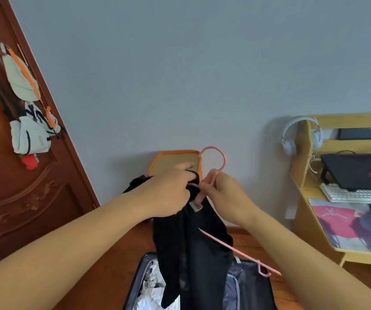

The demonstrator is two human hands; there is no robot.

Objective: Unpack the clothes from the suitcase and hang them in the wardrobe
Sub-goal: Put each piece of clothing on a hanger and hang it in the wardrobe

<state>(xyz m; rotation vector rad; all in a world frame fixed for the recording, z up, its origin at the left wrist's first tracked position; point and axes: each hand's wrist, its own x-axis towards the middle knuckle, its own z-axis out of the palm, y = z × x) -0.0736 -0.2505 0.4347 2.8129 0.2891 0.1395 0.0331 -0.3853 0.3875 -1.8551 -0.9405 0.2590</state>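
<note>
A black garment hangs in front of me above the open suitcase. My left hand grips its collar, where a white label shows. My right hand pinches the neck of a pink plastic hanger, just below its hook. One hanger arm sits inside the collar; the other sticks out down to the right past the cloth. White and patterned clothes lie in the suitcase's left half. The brown carved wardrobe door fills the left side.
Bags and a cap hang on the wardrobe door. An orange-edged tan case leans against the grey wall behind my hands. At the right stands a wooden desk with a laptop, keyboard and white headphones. The floor is wood.
</note>
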